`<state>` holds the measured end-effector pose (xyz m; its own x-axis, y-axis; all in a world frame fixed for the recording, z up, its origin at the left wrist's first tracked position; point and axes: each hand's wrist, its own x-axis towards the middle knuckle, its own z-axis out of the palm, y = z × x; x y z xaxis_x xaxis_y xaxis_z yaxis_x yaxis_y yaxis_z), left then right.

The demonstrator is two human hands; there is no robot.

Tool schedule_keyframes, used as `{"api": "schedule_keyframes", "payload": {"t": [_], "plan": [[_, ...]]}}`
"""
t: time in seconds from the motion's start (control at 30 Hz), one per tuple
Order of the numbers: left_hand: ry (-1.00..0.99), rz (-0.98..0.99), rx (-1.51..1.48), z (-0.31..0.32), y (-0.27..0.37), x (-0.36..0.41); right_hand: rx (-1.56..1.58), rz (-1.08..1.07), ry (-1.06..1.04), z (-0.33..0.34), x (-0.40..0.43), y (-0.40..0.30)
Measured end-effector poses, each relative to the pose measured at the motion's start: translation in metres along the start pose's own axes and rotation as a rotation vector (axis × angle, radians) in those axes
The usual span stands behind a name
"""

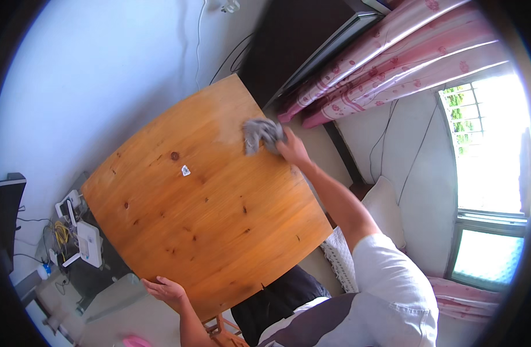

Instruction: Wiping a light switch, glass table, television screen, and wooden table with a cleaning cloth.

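Note:
A wooden tabletop (pixel 213 199) with dark knots spreads out before me. Near its right edge, towards the far corner, my right hand (pixel 292 147) grips a crumpled grey cloth (pixel 262 133) that lies against the wood. My left hand (pixel 165 290) is at the near left edge of the tabletop, palm partly up and fingers apart, holding nothing. Whether it touches the edge I cannot tell. A small white scrap or sticker (pixel 185 170) is on the wood left of the cloth.
A white router (pixel 89 245) and cables (pixel 62 233) are left of the table. Beyond its far right corner stands a large dark cabinet or appliance (pixel 291 43), beside pink curtains (pixel 361 73). A cushion (pixel 385 208) lies at the right. A pink object (pixel 136 341) is low at the left.

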<state>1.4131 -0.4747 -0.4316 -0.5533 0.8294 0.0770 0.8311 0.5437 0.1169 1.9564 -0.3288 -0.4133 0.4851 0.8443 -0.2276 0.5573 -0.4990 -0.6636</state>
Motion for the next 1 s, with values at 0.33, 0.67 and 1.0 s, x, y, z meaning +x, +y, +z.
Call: {"api": "schedule_keyframes", "payload": {"t": [0.33, 0.67, 1.0], "plan": [[-0.011, -0.012, -0.05, -0.001, 0.014, -0.005, 0.047, 0.218, 0.024, -0.039, -0.18, 0.115], [0.048, 0.07, -0.073, 0.001, 0.01, -0.007, 0.043, -0.473, 0.22, 0.043, 0.108, -0.037], [0.012, 0.028, -0.073, -0.005, 0.01, -0.007, -0.052, -0.99, -0.028, 0.145, 0.122, -0.175]]}}
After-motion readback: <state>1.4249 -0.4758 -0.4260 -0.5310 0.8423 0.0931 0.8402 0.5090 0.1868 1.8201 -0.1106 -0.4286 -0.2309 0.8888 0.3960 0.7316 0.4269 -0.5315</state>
